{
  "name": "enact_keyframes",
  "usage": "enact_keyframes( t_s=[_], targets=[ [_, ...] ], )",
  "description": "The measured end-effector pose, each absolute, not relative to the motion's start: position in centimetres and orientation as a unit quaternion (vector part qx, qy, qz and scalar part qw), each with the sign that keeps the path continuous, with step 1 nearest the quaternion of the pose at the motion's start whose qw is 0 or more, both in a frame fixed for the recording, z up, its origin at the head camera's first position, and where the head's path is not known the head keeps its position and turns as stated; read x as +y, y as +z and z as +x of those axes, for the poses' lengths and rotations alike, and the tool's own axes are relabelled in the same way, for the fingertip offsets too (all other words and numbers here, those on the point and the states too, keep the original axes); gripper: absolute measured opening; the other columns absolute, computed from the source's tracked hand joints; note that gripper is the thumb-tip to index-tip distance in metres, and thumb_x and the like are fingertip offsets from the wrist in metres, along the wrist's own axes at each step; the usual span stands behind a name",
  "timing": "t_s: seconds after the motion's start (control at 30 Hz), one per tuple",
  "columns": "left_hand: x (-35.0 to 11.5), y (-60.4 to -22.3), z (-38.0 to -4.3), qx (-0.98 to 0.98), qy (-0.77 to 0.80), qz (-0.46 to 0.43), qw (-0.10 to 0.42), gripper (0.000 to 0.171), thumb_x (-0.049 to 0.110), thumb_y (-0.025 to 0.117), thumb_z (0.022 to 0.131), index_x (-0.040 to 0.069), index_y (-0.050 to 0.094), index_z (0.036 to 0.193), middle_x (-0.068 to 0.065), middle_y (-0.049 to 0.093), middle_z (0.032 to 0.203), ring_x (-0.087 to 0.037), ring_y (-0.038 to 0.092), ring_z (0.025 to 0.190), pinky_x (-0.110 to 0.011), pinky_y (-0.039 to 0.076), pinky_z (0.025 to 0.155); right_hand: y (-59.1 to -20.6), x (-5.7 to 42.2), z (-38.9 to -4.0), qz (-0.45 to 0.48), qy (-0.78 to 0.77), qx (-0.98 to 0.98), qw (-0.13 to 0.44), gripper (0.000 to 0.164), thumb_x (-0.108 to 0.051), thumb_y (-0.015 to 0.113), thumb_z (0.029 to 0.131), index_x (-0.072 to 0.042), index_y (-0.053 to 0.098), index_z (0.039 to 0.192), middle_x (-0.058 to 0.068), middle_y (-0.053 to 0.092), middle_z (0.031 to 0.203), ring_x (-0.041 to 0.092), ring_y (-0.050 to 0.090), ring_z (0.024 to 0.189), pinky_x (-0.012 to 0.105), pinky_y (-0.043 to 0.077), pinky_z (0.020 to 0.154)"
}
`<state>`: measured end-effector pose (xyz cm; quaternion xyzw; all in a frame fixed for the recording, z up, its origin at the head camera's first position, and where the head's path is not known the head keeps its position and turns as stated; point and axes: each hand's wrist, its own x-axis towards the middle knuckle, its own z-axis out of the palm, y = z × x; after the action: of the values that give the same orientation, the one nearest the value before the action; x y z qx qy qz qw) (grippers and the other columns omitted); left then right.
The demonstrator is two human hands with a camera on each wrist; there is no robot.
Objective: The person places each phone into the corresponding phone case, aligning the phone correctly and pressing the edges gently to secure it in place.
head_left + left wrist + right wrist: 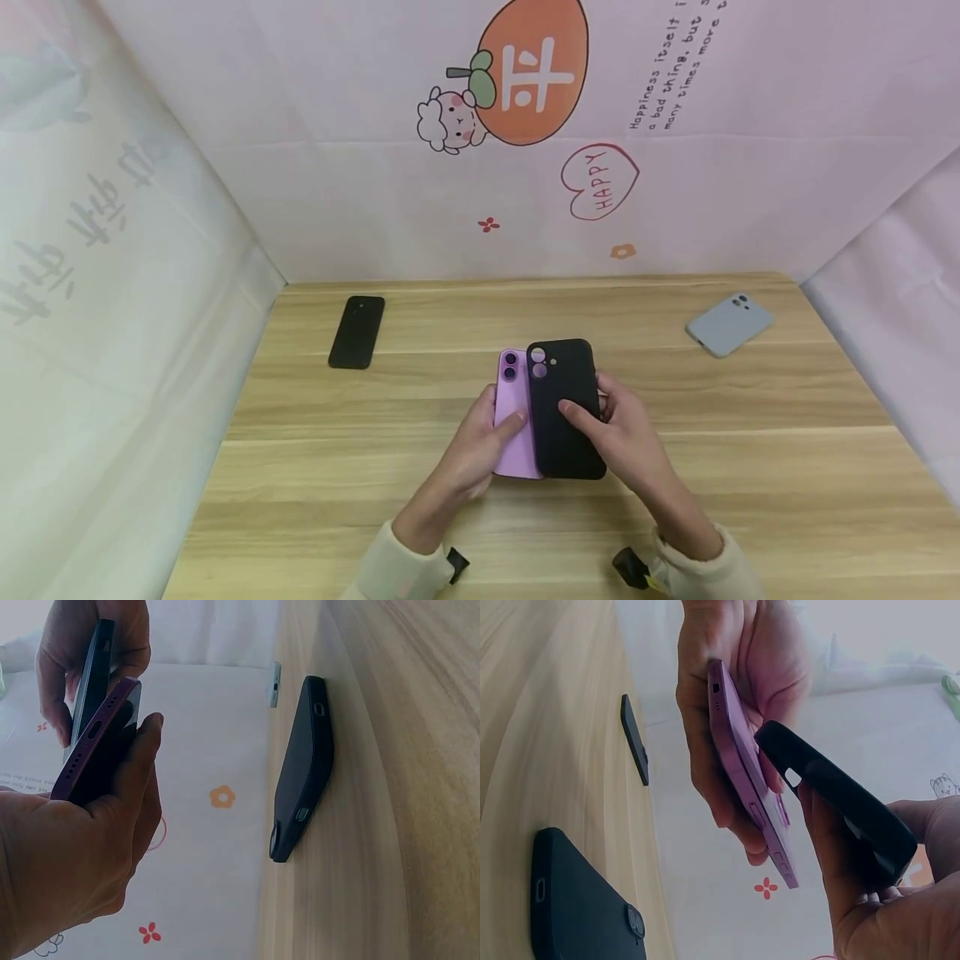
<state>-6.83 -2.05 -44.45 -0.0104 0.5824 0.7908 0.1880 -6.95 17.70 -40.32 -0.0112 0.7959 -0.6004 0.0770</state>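
My left hand [477, 442] grips a purple phone [516, 450], thumb on its back, with twin camera lenses at the top. A black phone case [567, 417] is held in my right hand [626, 429], thumb across its back. The case overlaps the phone's right edge in the head view, and purple shows through its camera openings. From the right wrist, the phone [739, 754] and the case [840, 795] appear tilted toward each other, the phone outside the case. Both are raised above the table.
A black phone [357, 332] lies at the back left of the wooden table [300, 500], and a light blue-grey phone [729, 323] at the back right. Another black phone-shaped object [304, 765] lies on the table in both wrist views, hidden in the head view. Printed cloth [360, 208] hangs behind.
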Motion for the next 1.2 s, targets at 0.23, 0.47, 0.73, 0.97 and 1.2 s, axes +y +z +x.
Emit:
enact_keyframes(
  t_s=[0.23,0.47,0.73,0.97,1.2],
  targets=[
    [-1.9,-44.3,-6.8,0.570,0.799,-0.004,0.191,0.037,0.005,0.044,0.112,0.000,0.040,0.148,-0.024,0.064,0.132,-0.033,0.071,0.112,-0.051,0.062,0.092,-40.1,17.5,-6.8,-0.007,-0.629,0.773,0.083,0.037,-0.008,0.068,0.102,0.002,0.058,0.136,0.023,0.078,0.099,0.020,0.079,0.084,0.036,0.066,0.070],
    [-1.9,-44.3,-6.7,0.554,0.808,0.001,0.201,0.036,0.015,0.036,0.116,0.002,0.043,0.148,-0.024,0.065,0.131,-0.030,0.070,0.111,-0.050,0.062,0.093,-40.0,17.2,-6.8,-0.011,-0.632,0.770,0.086,0.037,-0.008,0.067,0.103,0.002,0.058,0.138,0.024,0.078,0.103,0.022,0.080,0.086,0.037,0.066,0.071],
    [-1.9,-44.3,-6.4,0.517,0.829,0.007,0.213,0.058,0.038,0.028,0.117,0.006,0.027,0.165,-0.023,0.046,0.157,-0.033,0.048,0.142,-0.052,0.043,0.118,-40.1,16.9,-6.8,-0.013,-0.635,0.765,0.107,0.043,-0.013,0.068,0.104,0.000,0.055,0.143,0.023,0.078,0.107,0.025,0.080,0.091,0.037,0.066,0.075],
    [-1.9,-44.0,-6.2,0.501,0.836,0.027,0.221,0.059,0.044,0.028,0.117,0.010,0.030,0.164,-0.019,0.048,0.155,-0.029,0.051,0.137,-0.049,0.047,0.114,-40.4,16.4,-6.6,-0.026,-0.637,0.763,0.107,0.043,-0.012,0.070,0.103,0.002,0.056,0.141,0.022,0.079,0.099,0.022,0.080,0.084,0.035,0.066,0.071],
    [-1.8,-43.8,-6.2,0.493,0.836,0.025,0.242,0.056,0.044,0.031,0.117,0.010,0.032,0.161,-0.018,0.053,0.151,-0.028,0.056,0.136,-0.050,0.052,0.111,-40.6,15.9,-6.5,-0.038,-0.638,0.761,0.113,0.042,-0.013,0.070,0.103,0.003,0.056,0.140,0.021,0.079,0.097,0.023,0.080,0.083,0.035,0.066,0.070]
  ],
)
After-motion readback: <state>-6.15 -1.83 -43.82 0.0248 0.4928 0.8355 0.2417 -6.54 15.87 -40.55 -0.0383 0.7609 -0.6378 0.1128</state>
